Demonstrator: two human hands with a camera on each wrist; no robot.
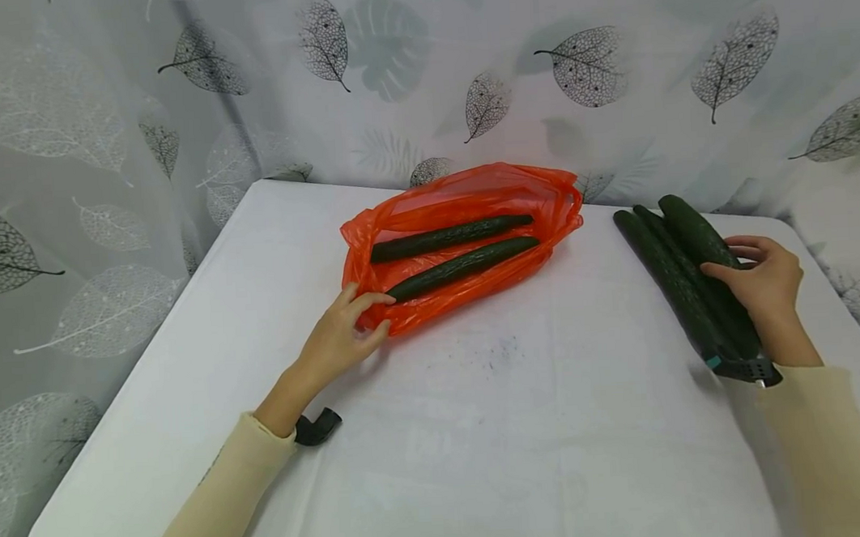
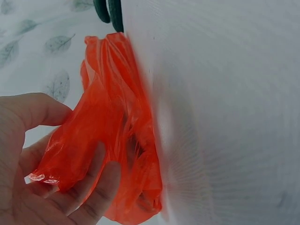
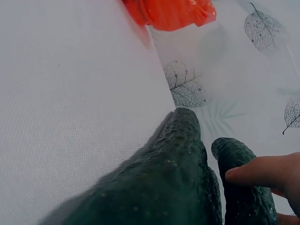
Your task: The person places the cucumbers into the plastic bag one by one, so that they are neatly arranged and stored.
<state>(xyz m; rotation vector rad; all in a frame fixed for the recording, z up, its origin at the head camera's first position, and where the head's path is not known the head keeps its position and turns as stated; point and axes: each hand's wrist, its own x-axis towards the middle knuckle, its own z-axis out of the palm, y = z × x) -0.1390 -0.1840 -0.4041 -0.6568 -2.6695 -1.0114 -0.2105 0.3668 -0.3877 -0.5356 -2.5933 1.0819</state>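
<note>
In the head view my left hand [image 1: 336, 336] holds the near left end of a thin, see-through red plastic bag [image 1: 462, 192]. The left wrist view shows the bag's crumpled edge between thumb and fingers. Two long dark-green cucumbers, a far one [image 1: 450, 237] and a near one [image 1: 462, 268], lie side by side in the bag. At the right, my right hand [image 1: 762, 279] grips the rightmost cucumber [image 1: 698, 234], thumb on one side and fingers on the other. Beside it two more cucumbers lie close together, the outer one [image 1: 665, 289] farthest left.
All this rests on a white-covered table [image 1: 518, 426]. Behind it hangs a pale curtain [image 1: 405, 75] with a leaf print, close to the table's back edge. Black wrist-camera mounts show at the left wrist [image 1: 319, 427] and right wrist [image 1: 745, 368].
</note>
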